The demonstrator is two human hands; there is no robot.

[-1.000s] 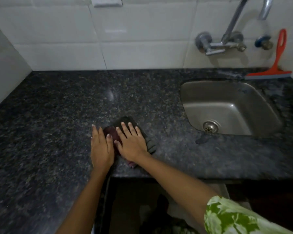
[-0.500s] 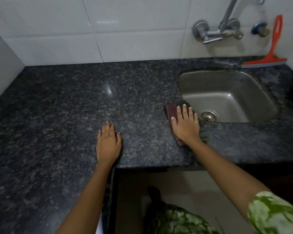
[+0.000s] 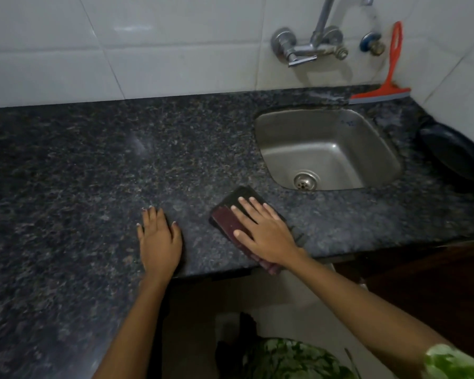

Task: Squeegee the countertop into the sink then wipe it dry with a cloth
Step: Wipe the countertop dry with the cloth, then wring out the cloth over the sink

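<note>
My right hand [image 3: 266, 232] lies flat, fingers spread, pressing a folded dark maroon-and-black cloth [image 3: 226, 220] onto the black speckled granite countertop [image 3: 93, 173], just in front of the sink's near-left corner. My left hand [image 3: 159, 240] rests palm down on the bare counter to the left of the cloth, holding nothing. The steel sink [image 3: 329, 151] with its drain is sunk into the counter at the right. A red squeegee [image 3: 389, 80] leans against the wall tiles behind the sink.
A wall tap [image 3: 309, 47] hangs above the sink. A black round pan or plate [image 3: 454, 154] sits at the far right of the counter. The counter's front edge runs just under my wrists, with dark open space below it.
My right hand slid the cloth right toward the sink, then back left and nearer the front edge. My left hand came off the cloth and stays flat on the counter.
</note>
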